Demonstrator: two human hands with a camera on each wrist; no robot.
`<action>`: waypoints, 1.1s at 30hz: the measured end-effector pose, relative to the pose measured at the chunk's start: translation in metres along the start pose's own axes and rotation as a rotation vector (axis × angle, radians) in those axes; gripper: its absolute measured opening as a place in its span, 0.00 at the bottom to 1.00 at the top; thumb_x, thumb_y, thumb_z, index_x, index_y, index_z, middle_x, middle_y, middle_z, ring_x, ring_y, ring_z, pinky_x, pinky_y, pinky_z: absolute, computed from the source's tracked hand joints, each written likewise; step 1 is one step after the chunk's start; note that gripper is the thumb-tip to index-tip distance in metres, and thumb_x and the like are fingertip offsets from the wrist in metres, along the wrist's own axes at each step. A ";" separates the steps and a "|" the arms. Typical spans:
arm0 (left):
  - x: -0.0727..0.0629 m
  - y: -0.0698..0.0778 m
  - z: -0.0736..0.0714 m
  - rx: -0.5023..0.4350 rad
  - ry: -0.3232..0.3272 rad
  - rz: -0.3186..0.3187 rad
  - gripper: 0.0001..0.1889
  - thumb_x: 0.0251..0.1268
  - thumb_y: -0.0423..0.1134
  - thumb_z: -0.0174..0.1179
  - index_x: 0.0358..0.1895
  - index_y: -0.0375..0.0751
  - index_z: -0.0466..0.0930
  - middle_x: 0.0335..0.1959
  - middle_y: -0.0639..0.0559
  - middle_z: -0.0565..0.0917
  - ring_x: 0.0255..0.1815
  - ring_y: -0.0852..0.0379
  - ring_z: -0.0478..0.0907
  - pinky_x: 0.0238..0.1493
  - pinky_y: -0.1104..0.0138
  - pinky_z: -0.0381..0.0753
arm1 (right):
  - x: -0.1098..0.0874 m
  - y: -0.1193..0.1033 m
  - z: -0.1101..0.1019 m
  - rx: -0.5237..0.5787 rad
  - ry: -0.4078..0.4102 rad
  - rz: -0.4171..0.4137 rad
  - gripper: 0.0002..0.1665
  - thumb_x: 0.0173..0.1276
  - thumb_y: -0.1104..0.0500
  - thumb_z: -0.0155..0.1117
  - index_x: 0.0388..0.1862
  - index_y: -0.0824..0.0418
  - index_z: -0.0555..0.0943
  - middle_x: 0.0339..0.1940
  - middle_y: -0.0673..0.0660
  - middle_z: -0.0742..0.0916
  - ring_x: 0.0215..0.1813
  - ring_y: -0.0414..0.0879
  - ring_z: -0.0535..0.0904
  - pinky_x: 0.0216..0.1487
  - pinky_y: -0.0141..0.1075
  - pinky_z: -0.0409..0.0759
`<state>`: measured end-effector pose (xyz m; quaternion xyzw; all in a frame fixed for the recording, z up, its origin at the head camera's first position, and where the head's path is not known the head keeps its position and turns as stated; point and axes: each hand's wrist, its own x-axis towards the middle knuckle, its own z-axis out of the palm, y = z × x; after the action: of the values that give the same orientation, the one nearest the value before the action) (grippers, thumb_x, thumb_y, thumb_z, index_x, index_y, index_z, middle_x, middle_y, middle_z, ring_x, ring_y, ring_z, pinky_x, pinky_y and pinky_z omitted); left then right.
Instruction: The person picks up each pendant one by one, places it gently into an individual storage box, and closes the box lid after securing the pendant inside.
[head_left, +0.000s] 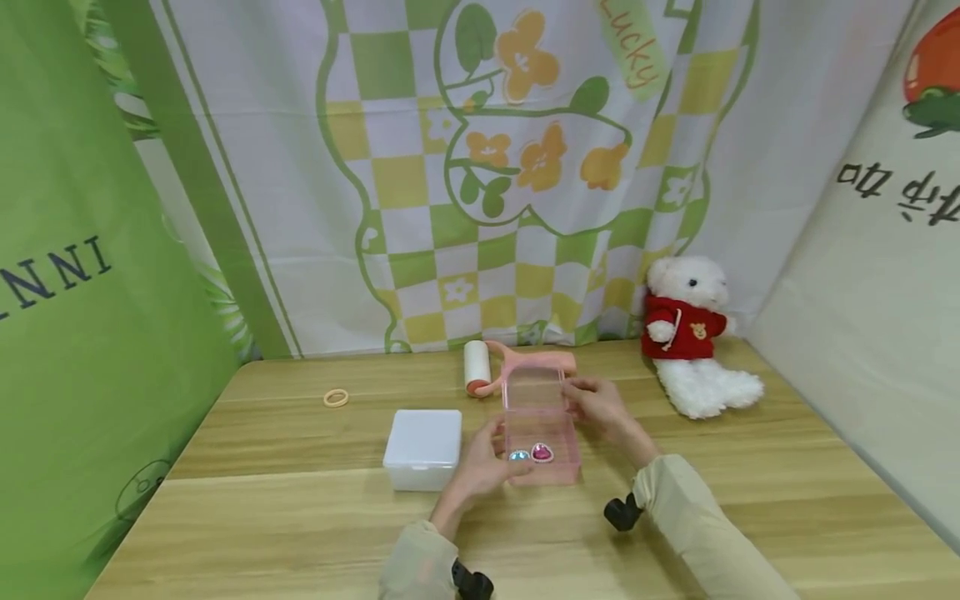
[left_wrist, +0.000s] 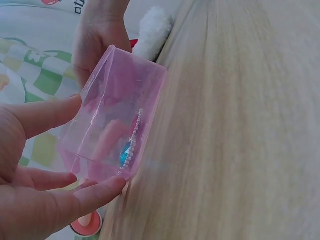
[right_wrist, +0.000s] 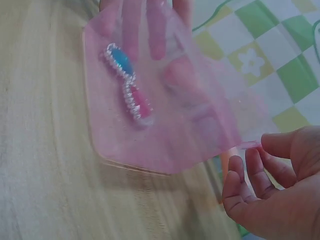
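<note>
A clear pink plastic box [head_left: 558,473] sits on the table, its hinged lid [head_left: 534,388] raised at the back. Inside lie two bead-edged gems, a blue one [right_wrist: 121,61] and a magenta one [head_left: 542,452], side by side. My left hand [head_left: 480,463] holds the box at its left side, thumb by the front rim and fingers along the wall. At the right, my right hand [head_left: 602,408] pinches the lid's edge between thumb and index finger, its other fingers curled loosely.
Left of the pink box stands a white lidded box [head_left: 423,446]. Behind it lies a lint roller [head_left: 477,367] with a salmon handle. A pale orange ring [head_left: 336,398] rests at the far left. A white plush bear [head_left: 688,333] in red sits at the back right.
</note>
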<state>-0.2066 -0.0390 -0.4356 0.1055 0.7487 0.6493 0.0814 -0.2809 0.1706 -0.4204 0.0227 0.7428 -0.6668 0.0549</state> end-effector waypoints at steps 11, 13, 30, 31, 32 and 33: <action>-0.001 0.000 -0.001 0.058 0.089 -0.021 0.39 0.52 0.29 0.67 0.69 0.27 0.59 0.62 0.28 0.69 0.58 0.32 0.71 0.56 0.49 0.75 | -0.033 -0.010 -0.007 -0.072 -0.013 -0.121 0.23 0.74 0.59 0.53 0.57 0.77 0.72 0.44 0.62 0.84 0.39 0.45 0.82 0.44 0.42 0.82; 0.000 0.000 -0.001 0.017 0.123 -0.039 0.34 0.60 0.31 0.61 0.69 0.27 0.58 0.59 0.29 0.71 0.55 0.36 0.73 0.50 0.51 0.79 | -0.043 -0.007 -0.007 -0.071 -0.031 -0.118 0.24 0.76 0.55 0.50 0.57 0.76 0.73 0.48 0.65 0.83 0.43 0.49 0.82 0.45 0.43 0.81; -0.002 -0.002 -0.008 -0.078 0.112 -0.025 0.21 0.53 0.27 0.60 0.55 0.32 0.77 0.55 0.33 0.74 0.43 0.52 0.76 0.32 0.68 0.76 | -0.073 0.023 0.002 -0.130 -0.212 -0.192 0.24 0.67 0.65 0.61 0.60 0.72 0.71 0.58 0.74 0.73 0.51 0.61 0.79 0.44 0.43 0.81; -0.001 -0.002 -0.009 -0.068 0.117 -0.024 0.21 0.53 0.26 0.60 0.54 0.32 0.77 0.55 0.34 0.75 0.42 0.53 0.76 0.31 0.68 0.76 | -0.073 0.024 0.003 -0.129 -0.214 -0.199 0.24 0.67 0.66 0.61 0.60 0.72 0.72 0.58 0.74 0.73 0.51 0.61 0.79 0.44 0.42 0.82; -0.001 -0.003 -0.008 -0.063 0.120 -0.024 0.21 0.52 0.26 0.60 0.53 0.32 0.77 0.54 0.35 0.76 0.40 0.53 0.76 0.31 0.68 0.75 | -0.073 0.024 0.003 -0.126 -0.215 -0.207 0.24 0.67 0.66 0.61 0.60 0.72 0.72 0.58 0.74 0.73 0.51 0.61 0.79 0.44 0.42 0.82; 0.000 -0.004 -0.008 -0.056 0.123 -0.019 0.21 0.52 0.26 0.60 0.53 0.32 0.78 0.53 0.35 0.76 0.39 0.54 0.76 0.30 0.69 0.75 | -0.073 0.024 0.003 -0.128 -0.219 -0.221 0.23 0.67 0.67 0.61 0.60 0.73 0.72 0.58 0.74 0.73 0.51 0.62 0.79 0.43 0.41 0.82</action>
<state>-0.2088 -0.0472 -0.4382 0.0556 0.7347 0.6746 0.0443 -0.2053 0.1732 -0.4362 -0.1354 0.7713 -0.6186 0.0631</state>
